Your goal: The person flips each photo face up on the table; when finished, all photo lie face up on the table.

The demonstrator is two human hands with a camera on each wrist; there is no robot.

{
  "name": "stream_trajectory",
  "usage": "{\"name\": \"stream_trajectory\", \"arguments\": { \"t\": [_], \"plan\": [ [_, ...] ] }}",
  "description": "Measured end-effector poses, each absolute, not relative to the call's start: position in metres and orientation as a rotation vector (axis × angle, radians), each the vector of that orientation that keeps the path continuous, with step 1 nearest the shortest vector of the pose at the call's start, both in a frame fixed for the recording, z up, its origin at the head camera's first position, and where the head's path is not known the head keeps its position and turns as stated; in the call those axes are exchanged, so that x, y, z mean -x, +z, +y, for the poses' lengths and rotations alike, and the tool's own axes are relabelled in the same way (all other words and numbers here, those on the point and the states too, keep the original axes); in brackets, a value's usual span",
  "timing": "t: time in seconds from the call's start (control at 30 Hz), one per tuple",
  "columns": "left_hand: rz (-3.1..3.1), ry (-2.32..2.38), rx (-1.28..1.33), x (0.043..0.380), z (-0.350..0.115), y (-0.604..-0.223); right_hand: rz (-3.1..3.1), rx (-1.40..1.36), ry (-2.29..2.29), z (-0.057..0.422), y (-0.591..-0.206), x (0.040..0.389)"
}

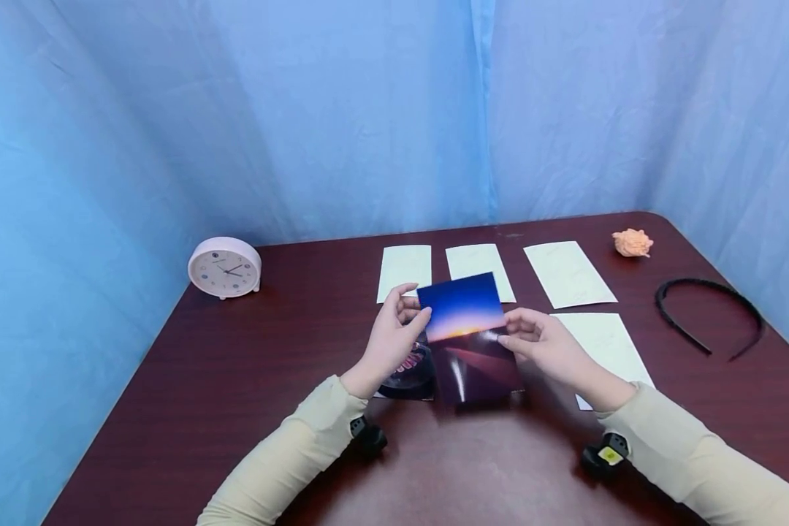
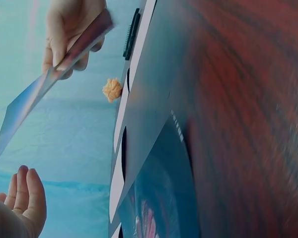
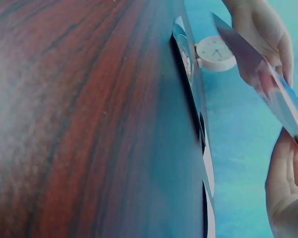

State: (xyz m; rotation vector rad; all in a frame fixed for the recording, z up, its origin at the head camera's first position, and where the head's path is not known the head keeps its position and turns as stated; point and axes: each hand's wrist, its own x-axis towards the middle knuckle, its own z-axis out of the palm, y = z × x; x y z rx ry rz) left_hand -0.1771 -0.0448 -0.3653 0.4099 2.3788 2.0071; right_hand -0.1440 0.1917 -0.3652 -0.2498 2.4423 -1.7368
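A glossy photo print (image 1: 468, 332) with a blue-to-orange sunset sky over dark ground is held up off the table, tilted. My left hand (image 1: 394, 329) pinches its upper left edge, thumb in front. On the opposite edge my right hand (image 1: 546, 343) pinches it between thumb and fingers. The left wrist view shows the print (image 2: 32, 101) nearly edge-on, lifted above the tabletop. Under and behind it lies a dark picture (image 1: 408, 378) with pinkish lettering, partly hidden by the left hand and the print.
Several white sheets lie beyond and to the right, such as one sheet (image 1: 568, 274) at the back. A round white clock (image 1: 226, 269) stands at the far left. An orange crumpled ball (image 1: 632, 242) and a black headband (image 1: 661, 310) are on the right. Blue curtains (image 1: 342, 109) surround the table.
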Motion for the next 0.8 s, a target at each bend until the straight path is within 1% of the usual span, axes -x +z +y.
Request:
{"name": "stream_trajectory", "arguments": {
  "t": [0.2, 0.4, 0.5, 0.8],
  "plan": [
    [2.271, 2.015, -0.374, 0.175, -0.04, -0.367, 2.385, 0.067, -1.926, 0.195, -0.364, 0.145],
    [2.275, 1.981, -0.374, 0.176, -0.036, -0.368, 2.34, -0.013, -2.057, 0.191, -0.364, 0.145],
    [2.305, 1.971, -0.392, 0.176, -0.034, -0.37, 2.342, -0.023, -2.046, 0.189, -0.363, 0.145],
    [2.372, 1.952, -0.42, 0.175, -0.032, -0.37, 2.45, 0.058, -1.876, 0.198, -0.36, 0.149]
  ]
}}
